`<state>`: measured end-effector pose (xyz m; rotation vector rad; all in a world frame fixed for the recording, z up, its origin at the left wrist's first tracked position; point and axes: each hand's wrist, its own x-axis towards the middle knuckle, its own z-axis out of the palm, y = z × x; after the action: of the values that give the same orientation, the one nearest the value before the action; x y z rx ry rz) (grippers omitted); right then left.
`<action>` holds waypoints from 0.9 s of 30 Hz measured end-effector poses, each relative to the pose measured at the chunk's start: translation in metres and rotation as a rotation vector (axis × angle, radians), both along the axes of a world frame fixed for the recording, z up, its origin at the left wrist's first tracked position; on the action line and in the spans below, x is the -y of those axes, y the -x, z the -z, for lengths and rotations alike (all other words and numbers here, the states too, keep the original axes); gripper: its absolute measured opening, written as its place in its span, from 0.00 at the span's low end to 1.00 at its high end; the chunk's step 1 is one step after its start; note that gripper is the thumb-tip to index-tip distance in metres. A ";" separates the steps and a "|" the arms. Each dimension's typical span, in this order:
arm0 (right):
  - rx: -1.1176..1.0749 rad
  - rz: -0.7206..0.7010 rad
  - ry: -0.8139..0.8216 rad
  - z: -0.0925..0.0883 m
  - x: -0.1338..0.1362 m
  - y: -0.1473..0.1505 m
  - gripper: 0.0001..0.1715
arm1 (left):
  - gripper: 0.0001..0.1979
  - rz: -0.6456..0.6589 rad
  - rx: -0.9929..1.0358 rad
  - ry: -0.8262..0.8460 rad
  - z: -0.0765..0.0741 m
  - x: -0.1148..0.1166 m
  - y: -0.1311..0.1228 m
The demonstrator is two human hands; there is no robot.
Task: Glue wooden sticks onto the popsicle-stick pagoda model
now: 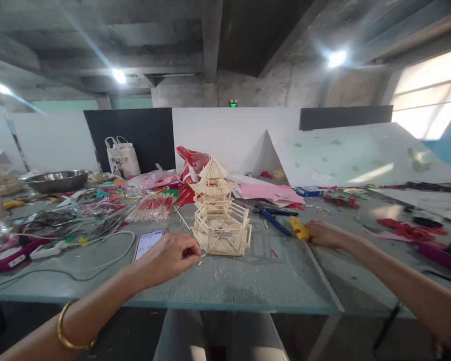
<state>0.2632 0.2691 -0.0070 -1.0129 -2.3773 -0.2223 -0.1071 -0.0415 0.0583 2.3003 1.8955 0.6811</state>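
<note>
A small pagoda model (220,213) built of thin wooden sticks stands on the grey-green table (248,281). My left hand (169,258), with a gold bangle on the wrist, rests just left of the model's base, fingers curled together in a pinch; what they hold is too small to see. My right hand (323,233) lies on the table to the right, closed around the yellow handle of a tool (299,229). A phone (147,243) with a lit screen lies by my left hand.
Blue-handled pliers (274,216) lie behind the yellow tool. A bundle of red-tipped sticks (152,206), cables (97,245), a steel bowl (56,179), pink paper (266,191) and red scraps (406,229) crowd the table. White boards (353,155) lean at the back.
</note>
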 end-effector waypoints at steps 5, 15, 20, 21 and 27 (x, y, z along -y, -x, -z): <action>0.209 -0.074 0.126 -0.010 0.008 -0.003 0.04 | 0.08 -0.013 0.053 0.012 -0.010 -0.008 0.003; 0.112 0.020 0.058 -0.046 0.042 -0.009 0.15 | 0.11 -0.016 0.234 -0.027 -0.042 -0.043 0.015; -0.047 0.044 -0.032 -0.062 0.068 0.003 0.15 | 0.12 -0.005 0.393 0.002 -0.052 -0.069 0.003; -0.073 0.026 -0.050 -0.064 0.074 0.008 0.15 | 0.11 0.002 0.430 0.016 -0.052 -0.073 -0.002; -0.140 -0.182 -0.088 -0.070 0.119 0.033 0.14 | 0.10 0.070 0.694 0.126 -0.048 -0.092 -0.033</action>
<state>0.2299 0.1504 0.0627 -0.7413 -2.2939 -0.1807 -0.0745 0.0506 0.1065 1.7168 1.4690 1.1251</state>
